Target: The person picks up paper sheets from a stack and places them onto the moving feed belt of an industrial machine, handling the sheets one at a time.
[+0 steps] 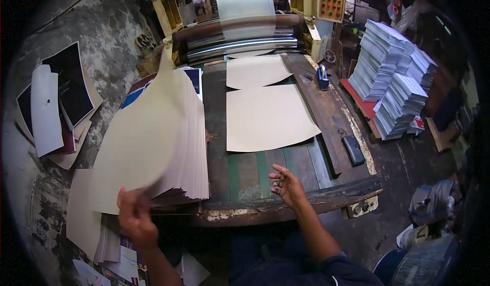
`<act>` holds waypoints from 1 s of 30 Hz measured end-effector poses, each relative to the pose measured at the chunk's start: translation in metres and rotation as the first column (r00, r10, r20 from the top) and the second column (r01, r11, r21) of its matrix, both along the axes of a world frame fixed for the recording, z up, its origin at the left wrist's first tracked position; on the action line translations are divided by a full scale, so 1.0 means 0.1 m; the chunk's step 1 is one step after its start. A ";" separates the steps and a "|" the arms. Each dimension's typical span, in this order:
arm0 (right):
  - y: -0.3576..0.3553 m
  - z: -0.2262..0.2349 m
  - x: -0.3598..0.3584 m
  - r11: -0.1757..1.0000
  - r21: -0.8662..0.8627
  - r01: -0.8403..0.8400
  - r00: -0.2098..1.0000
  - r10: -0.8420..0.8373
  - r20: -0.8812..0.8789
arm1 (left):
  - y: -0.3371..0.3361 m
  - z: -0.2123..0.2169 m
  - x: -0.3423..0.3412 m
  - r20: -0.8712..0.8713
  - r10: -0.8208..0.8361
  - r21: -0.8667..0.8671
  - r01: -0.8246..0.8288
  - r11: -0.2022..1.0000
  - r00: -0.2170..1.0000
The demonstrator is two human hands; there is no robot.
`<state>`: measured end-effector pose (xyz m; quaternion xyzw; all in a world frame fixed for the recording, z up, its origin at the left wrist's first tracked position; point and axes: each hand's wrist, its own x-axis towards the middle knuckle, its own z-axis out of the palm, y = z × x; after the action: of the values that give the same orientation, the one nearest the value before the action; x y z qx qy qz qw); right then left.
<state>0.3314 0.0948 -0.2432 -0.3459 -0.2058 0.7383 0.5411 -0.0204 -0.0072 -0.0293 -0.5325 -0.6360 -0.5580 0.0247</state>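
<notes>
A worker's left hand [133, 215] pinches the top cream sheet [140, 138] off the stack [196, 148] beside the feed surface [250, 171]; the right hand [286, 183] waits open and empty. A second sheet could cling and double-feed toward the rollers [240, 43].
</notes>
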 end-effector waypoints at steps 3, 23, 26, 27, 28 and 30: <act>-0.15 0.54 -0.11 0.977 0.181 -0.111 0.992 0.122 -0.045 | -0.05 0.09 0.31 -0.510 -0.390 0.010 0.458 0.889 0.767; -1.57 0.15 0.09 0.987 -0.084 -0.138 0.989 0.132 -0.072 | -0.16 -0.09 0.39 -0.613 -0.390 -0.106 0.418 0.902 0.687; -1.74 -0.25 0.03 0.973 -0.178 -0.144 0.990 0.142 -0.022 | -0.03 0.04 0.36 -0.551 -0.236 -0.031 0.263 0.964 0.800; -1.79 -0.35 -0.02 0.969 -0.218 -0.115 0.993 0.118 0.000 | 0.01 0.06 0.38 -0.507 -0.187 -0.051 0.187 0.981 0.841; -1.81 -0.41 -0.07 0.964 -0.253 -0.087 0.995 0.095 0.020 | 0.03 0.05 0.35 -0.506 -0.191 -0.053 0.190 0.980 0.841; -1.78 -0.50 -0.16 0.965 -0.247 -0.091 0.995 0.100 0.025 | 0.09 -0.03 0.24 -0.538 -0.255 -0.241 0.143 0.960 0.804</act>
<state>0.3159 -0.0836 -0.2931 -0.4137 -0.1393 0.7768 0.4540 0.0038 0.0019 -0.0325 -0.7371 -0.5904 -0.3126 0.1021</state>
